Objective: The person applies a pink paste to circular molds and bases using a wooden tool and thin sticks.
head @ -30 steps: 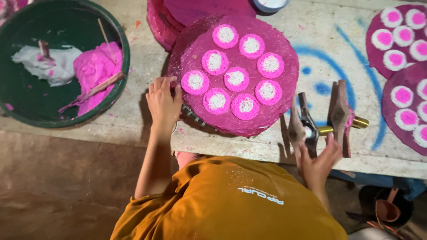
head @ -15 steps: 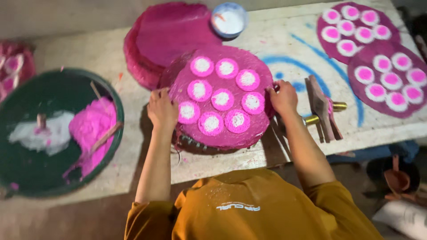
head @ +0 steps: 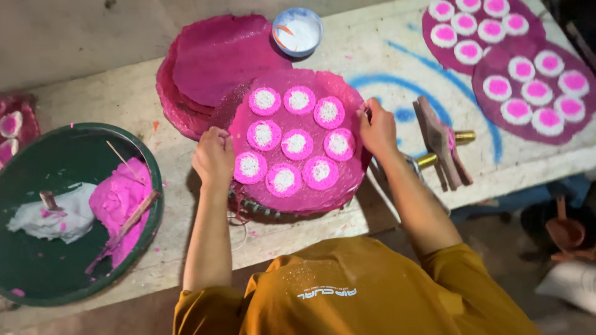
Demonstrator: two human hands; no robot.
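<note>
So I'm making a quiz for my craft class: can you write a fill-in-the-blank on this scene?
1. Both hands, the left hand and the right hand, grip the edges of a round pink ____ holding small cakes.
2. Each cake has a ____ centre.
3. The dough lies in a big ____ basin.
4. The small bowl holds ____ powder.

Missing words: tray; white; green; white

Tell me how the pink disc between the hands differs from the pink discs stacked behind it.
The pink disc between the hands carries nine pink-and-white rounds; the stacked discs are bare on top. The first lies single, gripped at both edges by the left hand and right hand; the stack is untouched. Both are round, rough-edged and pink.
</note>
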